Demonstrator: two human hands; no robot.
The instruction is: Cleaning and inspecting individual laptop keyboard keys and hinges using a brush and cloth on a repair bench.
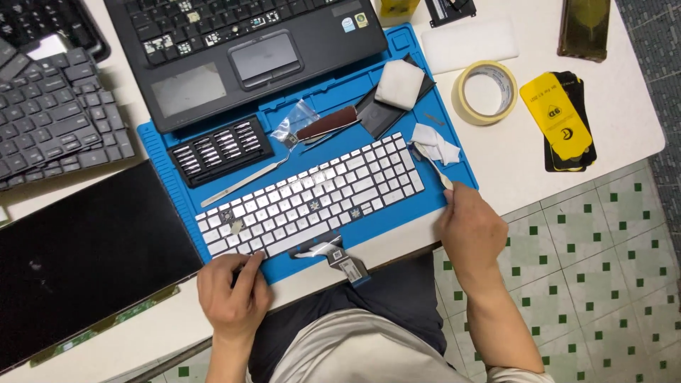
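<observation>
Blue silicone covers the middle of the white table (511, 163) as a work mat (397, 206), and a silver-white keyboard (312, 195) lies on it, near the mat's front edge. Its long axis runs slantwise, from the mat's front left corner up toward the right edge. A ribbon cable (340, 259) hangs from its near side over the table's front edge. Several key spots show dark gaps; what sits in them is too small to make out.

At the front left corner the left hand (233, 291) is curled closed at the keyboard's corner, thumb on the mat; what the fingers pinch is hidden. At the mat's right edge the right hand (472, 230) has its fingers bunched around a thin pale tool (445, 180), mostly hidden, just beside a crumpled white wipe (434, 142).

A black laptop (241, 50) is cut off at the top, as is a dark screen panel (85, 248) on the left. Bare table lies right of the mat, around a tape roll (486, 91).
</observation>
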